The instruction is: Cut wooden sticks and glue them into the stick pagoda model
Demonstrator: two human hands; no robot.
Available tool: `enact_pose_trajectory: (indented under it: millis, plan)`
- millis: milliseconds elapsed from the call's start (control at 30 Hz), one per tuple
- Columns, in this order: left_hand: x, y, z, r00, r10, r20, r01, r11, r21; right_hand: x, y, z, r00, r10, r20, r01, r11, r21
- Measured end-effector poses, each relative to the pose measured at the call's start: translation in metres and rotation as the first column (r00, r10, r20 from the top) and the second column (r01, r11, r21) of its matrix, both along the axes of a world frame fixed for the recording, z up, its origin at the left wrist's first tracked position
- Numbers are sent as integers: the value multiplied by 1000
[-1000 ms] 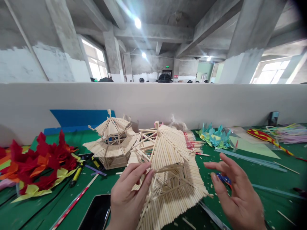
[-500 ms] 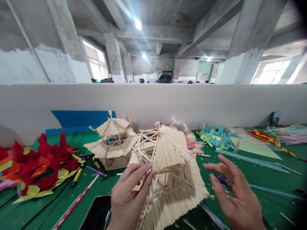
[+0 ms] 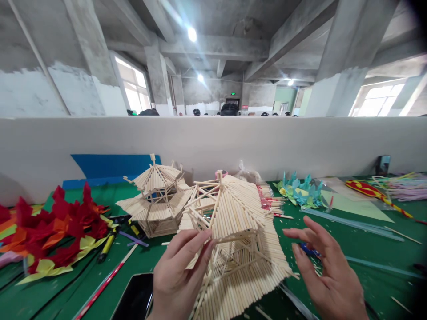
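A pavilion model (image 3: 233,218) built of pale wooden sticks stands tilted in front of me, its upper roof partly covered and its left side an open frame. With thumb and fingers pinched together, my left hand (image 3: 183,271) grips the lower left edge of that upper roof; the fingertips hide the exact spot. My right hand (image 3: 328,266) hovers to the right of the model, fingers apart and nothing between them. A second stick pavilion (image 3: 156,195), with two roof tiers, stands behind on the left.
Red paper petals (image 3: 63,226) lie at left, near a yellow-black pen (image 3: 106,248). A phone (image 3: 133,295) lies by my left wrist. Bundled sticks (image 3: 271,204), blue paper flowers (image 3: 300,189) and clear strips (image 3: 353,224) are at right. A white partition (image 3: 213,142) bounds the green table.
Both hands stay almost where they were. The view has shifted very slightly; the left hand keeps its pinch at the roof edge.
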State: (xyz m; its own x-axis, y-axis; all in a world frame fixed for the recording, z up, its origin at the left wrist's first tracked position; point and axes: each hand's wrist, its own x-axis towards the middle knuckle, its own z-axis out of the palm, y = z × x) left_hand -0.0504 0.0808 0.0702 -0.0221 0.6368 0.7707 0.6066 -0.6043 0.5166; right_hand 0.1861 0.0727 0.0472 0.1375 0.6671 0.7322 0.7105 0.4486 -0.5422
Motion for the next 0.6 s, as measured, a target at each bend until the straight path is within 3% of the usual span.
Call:
enact_pose_trajectory:
  millis: [600]
  plan:
    - [-1, 1, 0, 995, 58, -80, -55, 998, 42, -3, 2, 0, 1000, -2, 8, 2, 1000, -8]
